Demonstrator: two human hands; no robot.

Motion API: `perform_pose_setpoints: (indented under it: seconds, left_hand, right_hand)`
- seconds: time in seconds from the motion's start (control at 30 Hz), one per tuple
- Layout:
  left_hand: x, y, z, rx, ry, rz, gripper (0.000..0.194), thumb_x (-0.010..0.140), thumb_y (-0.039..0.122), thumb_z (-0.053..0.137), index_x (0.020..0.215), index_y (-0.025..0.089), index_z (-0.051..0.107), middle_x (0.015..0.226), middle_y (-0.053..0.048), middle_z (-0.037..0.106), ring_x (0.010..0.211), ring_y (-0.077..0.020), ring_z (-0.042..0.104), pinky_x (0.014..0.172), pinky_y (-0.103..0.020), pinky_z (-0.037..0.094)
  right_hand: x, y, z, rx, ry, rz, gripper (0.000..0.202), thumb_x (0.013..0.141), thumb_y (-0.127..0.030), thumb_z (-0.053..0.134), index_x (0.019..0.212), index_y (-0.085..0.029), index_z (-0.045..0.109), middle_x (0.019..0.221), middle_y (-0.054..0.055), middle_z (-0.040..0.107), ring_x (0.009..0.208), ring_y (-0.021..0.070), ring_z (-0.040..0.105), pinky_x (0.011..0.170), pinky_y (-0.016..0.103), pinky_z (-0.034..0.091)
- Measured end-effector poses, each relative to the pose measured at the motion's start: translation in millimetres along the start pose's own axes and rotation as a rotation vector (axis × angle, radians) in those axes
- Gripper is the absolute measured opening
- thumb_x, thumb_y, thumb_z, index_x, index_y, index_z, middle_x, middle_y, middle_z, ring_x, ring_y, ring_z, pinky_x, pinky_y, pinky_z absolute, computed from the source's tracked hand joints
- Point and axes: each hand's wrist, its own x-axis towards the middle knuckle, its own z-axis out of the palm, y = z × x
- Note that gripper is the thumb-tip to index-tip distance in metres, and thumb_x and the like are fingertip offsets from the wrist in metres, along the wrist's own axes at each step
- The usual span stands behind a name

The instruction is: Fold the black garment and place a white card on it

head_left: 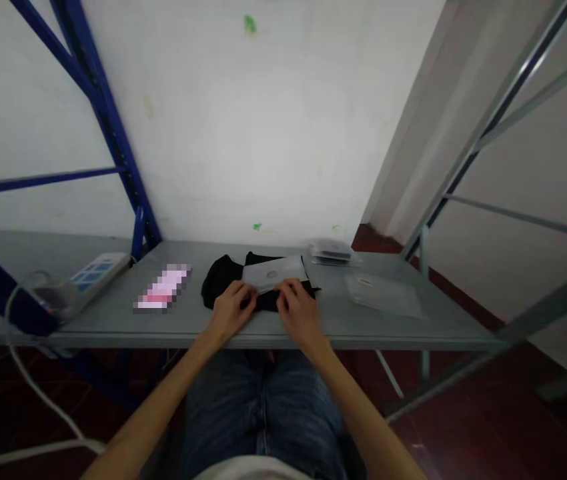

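Head view: left hand (pixel 231 308) and right hand (pixel 297 308) pinch, apparently, a clear bag (pixel 274 273) over black socks (pixel 221 280); slick film may slip.

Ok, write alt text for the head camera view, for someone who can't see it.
A seated person's left hand and right hand press on a black garment and a clear plastic bag lying over it on a grey shelf. A power strip lies to the left; more clear bags lie to the right.
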Motion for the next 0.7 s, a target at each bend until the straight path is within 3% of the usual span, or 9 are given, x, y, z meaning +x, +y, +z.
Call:
perform_pose_setpoints:
  seconds: [0.17, 0.37, 0.57, 0.7]
  left_hand:
    - [0, 6, -3.5, 0.004, 0.016, 0.08, 0.011, 0.099, 0.02, 0.055, 0.091, 0.021, 0.063, 0.088, -0.002, 0.066, 0.087, -0.0174, 0.066, 0.079, -0.028, 0.054]
    - [-1, 12, -4.2, 0.112, -0.009, 0.129, 0.016, 0.104, 0.024, 0.049, 0.098, 0.021, 0.063, 0.091, -0.005, 0.069, 0.087, -0.0177, 0.068, 0.073, -0.027, 0.054]
    - [2, 31, -7.8, 0.267, -0.011, 0.223, 0.016, 0.105, 0.021, 0.048, 0.103, 0.02, 0.064, 0.091, -0.006, 0.07, 0.089, -0.0194, 0.068, 0.063, -0.026, 0.052]
    - [0, 40, -6.8, 0.311, -0.018, 0.216, 0.019, 0.102, 0.016, 0.049, 0.115, 0.021, 0.062, 0.096, -0.008, 0.07, 0.093, -0.0214, 0.067, 0.058, -0.026, 0.051]
  right_hand:
    - [-4, -7, 8, 0.026, -0.057, -0.058, 0.031, 0.101, -0.013, 0.048, 0.12, -0.025, 0.069, 0.117, 0.008, 0.071, 0.108, 0.0207, 0.067, 0.085, 0.029, 0.055]
    - [-2, 1, 5, -0.031, -0.069, 0.01, 0.026, 0.106, -0.022, 0.047, 0.121, -0.022, 0.068, 0.107, 0.009, 0.074, 0.1, 0.0239, 0.067, 0.082, 0.032, 0.054]
    - [-6, 0, 12, -0.153, -0.028, 0.082, 0.017, 0.104, -0.033, 0.055, 0.101, -0.023, 0.069, 0.083, 0.008, 0.073, 0.088, 0.0265, 0.065, 0.071, 0.033, 0.05]
    - [-6, -3, 11, -0.221, -0.087, 0.153, 0.016, 0.099, -0.035, 0.065, 0.106, -0.021, 0.067, 0.087, 0.011, 0.073, 0.088, 0.0298, 0.063, 0.075, 0.038, 0.051]
